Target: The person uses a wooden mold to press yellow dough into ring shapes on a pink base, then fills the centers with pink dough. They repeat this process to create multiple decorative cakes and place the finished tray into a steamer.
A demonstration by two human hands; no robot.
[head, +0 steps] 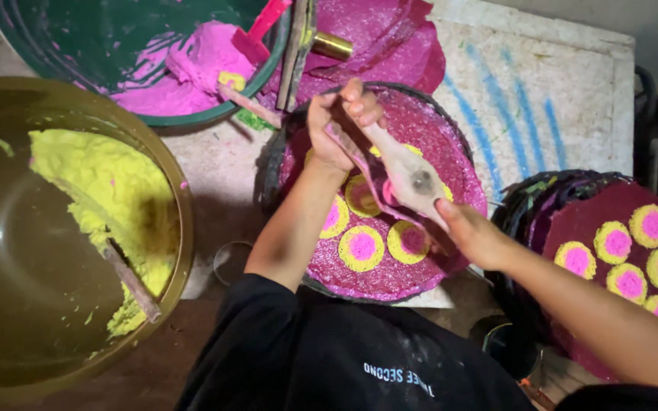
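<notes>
Gripping a wooden spoon (409, 176) at both ends, the left hand (329, 125) pinches its handle tip and the right hand (470, 228) clasps its bowl end. It hovers over a round magenta tray (390, 274) dotted with yellow-and-pink discs (361, 247) on the bench (557, 91).

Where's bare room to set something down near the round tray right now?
Bare patches: the white board with blue streaks, right of the round tray, and the tabletop strip between yellow bowl and tray. Crowded: the tray itself, under left hand and right hand.
</notes>
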